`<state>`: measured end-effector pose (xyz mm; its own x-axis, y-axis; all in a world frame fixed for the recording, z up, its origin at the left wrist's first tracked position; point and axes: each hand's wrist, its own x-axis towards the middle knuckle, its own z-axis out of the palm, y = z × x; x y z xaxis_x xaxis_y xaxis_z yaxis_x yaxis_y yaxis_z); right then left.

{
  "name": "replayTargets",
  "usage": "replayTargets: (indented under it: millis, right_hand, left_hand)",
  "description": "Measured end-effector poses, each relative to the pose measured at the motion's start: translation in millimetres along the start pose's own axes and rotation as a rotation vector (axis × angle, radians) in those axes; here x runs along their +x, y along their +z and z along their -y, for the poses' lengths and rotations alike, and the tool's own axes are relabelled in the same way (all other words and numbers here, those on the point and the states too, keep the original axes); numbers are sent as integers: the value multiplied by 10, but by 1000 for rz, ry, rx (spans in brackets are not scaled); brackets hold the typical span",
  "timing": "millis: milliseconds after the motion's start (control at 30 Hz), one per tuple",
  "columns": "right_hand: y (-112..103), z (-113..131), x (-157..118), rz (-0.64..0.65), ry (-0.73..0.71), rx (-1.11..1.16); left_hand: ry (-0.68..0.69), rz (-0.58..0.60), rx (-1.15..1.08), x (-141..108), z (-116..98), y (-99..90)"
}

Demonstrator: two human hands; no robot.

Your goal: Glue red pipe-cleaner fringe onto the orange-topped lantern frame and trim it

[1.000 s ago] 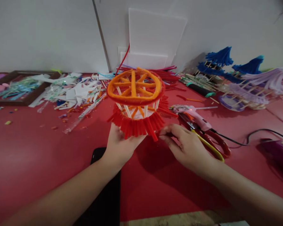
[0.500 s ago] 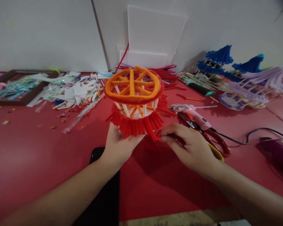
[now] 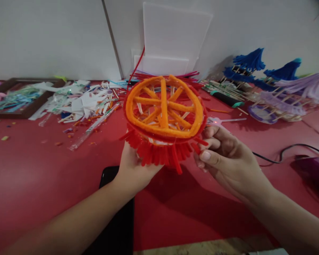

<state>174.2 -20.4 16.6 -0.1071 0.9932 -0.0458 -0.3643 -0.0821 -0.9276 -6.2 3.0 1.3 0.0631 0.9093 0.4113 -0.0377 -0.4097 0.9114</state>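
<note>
A craft model of fuzzy pipe cleaners and thin sticks [image 3: 163, 106] is held up over the table. Its top is an orange spoked ring edged in red, now tilted towards me. Red pipe cleaner pieces [image 3: 163, 152] fan out as a fringe around its lower tier. My left hand [image 3: 134, 171] grips the model from underneath at the left, its fingertips hidden behind the fringe. At the right side, my right hand [image 3: 228, 156] pinches a short red pipe cleaner piece [image 3: 197, 148] between thumb and fingers, right by the fringe.
A pink glue gun [image 3: 215, 121] lies behind my right hand. Blue and lilac models [image 3: 279, 99] stand at the back right. Scraps [image 3: 87, 102] and a brown frame [image 3: 29, 111] are at the back left. A black phone-like slab [image 3: 119, 212] lies under my left arm.
The model has tipped towards me and shifted slightly right, showing more of its orange top. My right hand has moved right and up, turning so its fingertips face the fringe's right side.
</note>
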Motion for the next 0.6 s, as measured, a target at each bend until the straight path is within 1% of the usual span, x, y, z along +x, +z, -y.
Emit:
replayTargets:
  millis: [100, 267, 333, 433, 533, 600]
  right_hand:
    - [-11, -6, 3, -34, 11, -4]
    - [-1, -26, -27, -86, 32, -37]
    - [14, -31, -40, -79, 13, -44]
    - [26, -41, -55, -48, -55, -55]
    - [20, -56, -62, -44, -101, -87]
    - [14, -66, -64, -63, -95, -111]
  left_hand:
    - [24, 51, 37, 6, -15, -1]
    - [-3, 76, 103, 4, -27, -4]
    - [-6, 91, 125, 2, -33, -9]
    - [-11, 101, 134, -3, -43, -17]
    - [-37, 105, 94, -8, -46, -19]
    - [-43, 109, 53, -10, -42, -17]
